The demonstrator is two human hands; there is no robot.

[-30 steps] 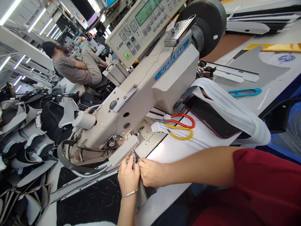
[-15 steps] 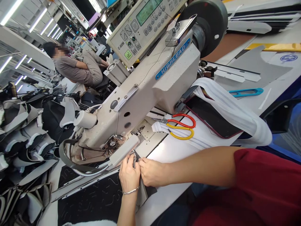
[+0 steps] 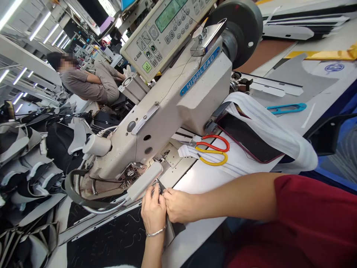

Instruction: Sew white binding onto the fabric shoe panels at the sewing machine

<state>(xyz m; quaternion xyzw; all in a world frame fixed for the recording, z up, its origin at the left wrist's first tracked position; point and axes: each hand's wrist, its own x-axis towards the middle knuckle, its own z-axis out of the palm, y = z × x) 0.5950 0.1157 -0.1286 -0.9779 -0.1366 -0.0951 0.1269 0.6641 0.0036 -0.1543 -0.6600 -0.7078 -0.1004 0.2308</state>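
Side by side at the front of a sewing machine [image 3: 167, 111], both my hands grip a grey and black fabric piece [image 3: 169, 235]. My left hand [image 3: 153, 212], with a bracelet at the wrist, has its fingers bent over the piece near the needle area. My right hand [image 3: 178, 204] pinches the piece's edge close to the left fingertips. A pale elongated lamp [image 3: 146, 180] on a flexible metal neck sits just above the fingers and hides part of the needle area. The rest of the fabric piece hangs down between my wrists.
Scissors with red and yellow handles [image 3: 213, 149] lie on the machine bed beside a white striped band [image 3: 267, 126]. A dark phone [image 3: 248, 137] lies partly under that band. Blue thread snips [image 3: 287, 108] rest behind. Stacked grey and black pieces [image 3: 30, 167] stand left; a seated person [image 3: 86, 80] is beyond.
The view has shifted slightly, so the machine and table appear a little further left. Both hands keep their hold on the fabric piece in nearly the same place.
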